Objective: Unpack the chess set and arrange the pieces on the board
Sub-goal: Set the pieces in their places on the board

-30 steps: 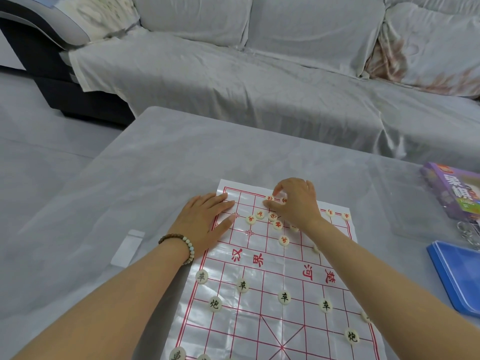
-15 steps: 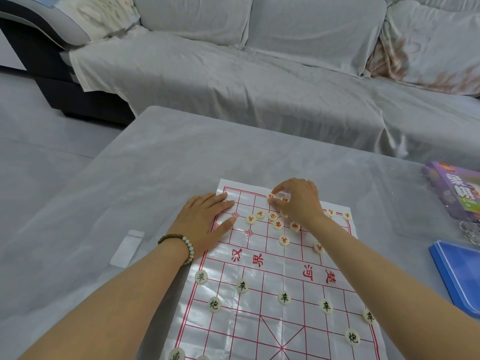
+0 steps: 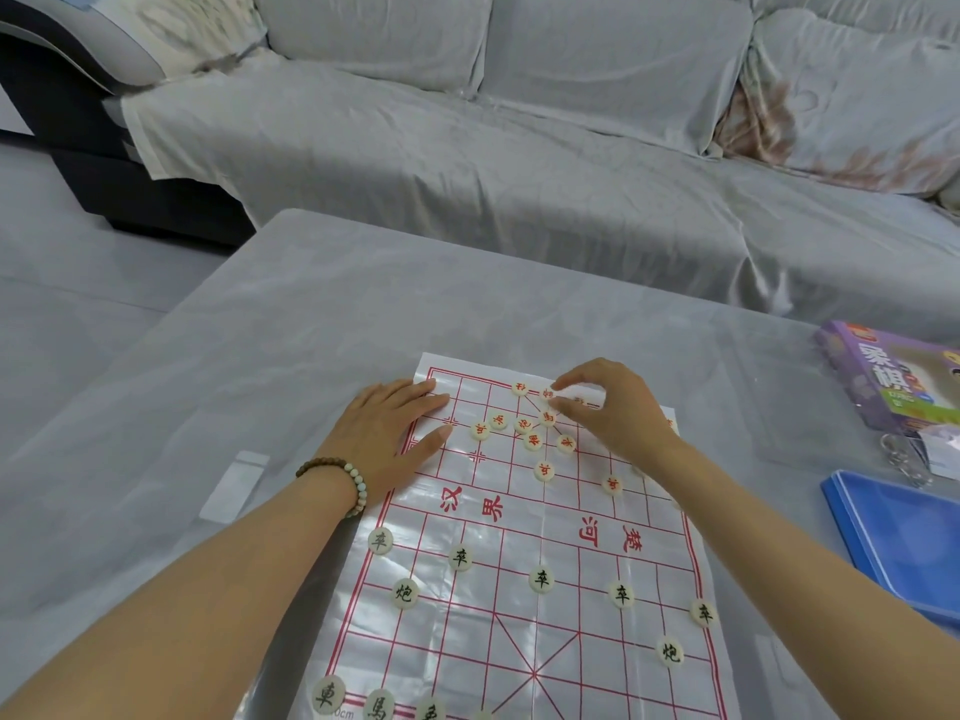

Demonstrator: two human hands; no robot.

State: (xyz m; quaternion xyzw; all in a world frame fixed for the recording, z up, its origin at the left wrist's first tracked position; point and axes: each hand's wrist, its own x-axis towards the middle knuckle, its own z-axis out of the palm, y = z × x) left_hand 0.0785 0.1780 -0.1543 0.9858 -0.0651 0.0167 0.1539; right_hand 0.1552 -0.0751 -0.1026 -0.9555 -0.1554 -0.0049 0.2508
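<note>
A glossy plastic chess board [image 3: 524, 631] with red lines lies on the table. Black-lettered pieces [image 3: 542, 579] stand in rows on its near half. Several red-lettered pieces [image 3: 532, 440] sit bunched on the far half. My left hand [image 3: 395, 433] lies flat, palm down, on the board's far left corner. My right hand [image 3: 608, 407] hovers over the far edge, thumb and forefinger pinched on a red piece [image 3: 548, 393]. One red piece [image 3: 519, 388] stands just left of it.
A purple chess set box [image 3: 893, 381] and a blue lid [image 3: 898, 537] lie at the table's right side, with a key ring [image 3: 904, 459] between them. A small clear bag [image 3: 234, 485] rests left of my left wrist. A covered sofa [image 3: 519, 148] runs behind the table.
My right hand has shifted slightly toward the board's far edge with a red piece in its fingertips. The left hand has stayed flat on the corner.
</note>
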